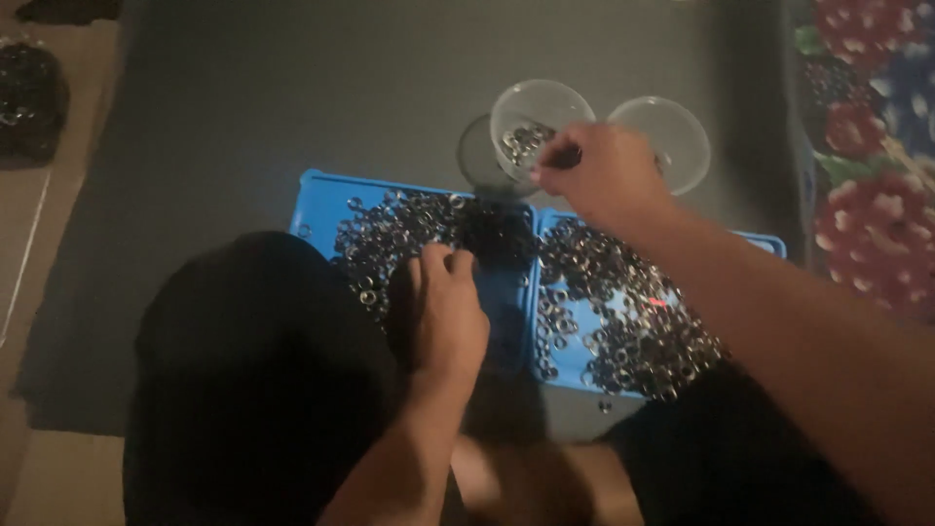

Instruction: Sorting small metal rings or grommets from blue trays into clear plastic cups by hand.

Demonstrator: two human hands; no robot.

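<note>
Head view: small metal rings [623,312] lie heaped across two blue trays [317,200] set side by side on a dark grey mat [243,97], with both of the person's hands working over them. The left hand [443,312] rests palm down on the left tray, its fingertips [438,258] curled into the pile of rings; whether its grip pinches any ring cannot be told. The right hand [604,175] reaches past the far edge of the right tray, its grip pressed together on a small dark piece [567,156] at the rim of a clear plastic cup [541,112] that holds a few rings. A second clear cup [672,136] stands just beside it to the right, and a flat round lid [477,161] lies against the first cup's left side. The person's dark-clad knees frame the near edge of the trays. A floral cloth [867,146] borders the mat on the right, and a dark bag [29,97] sits at far left.
</note>
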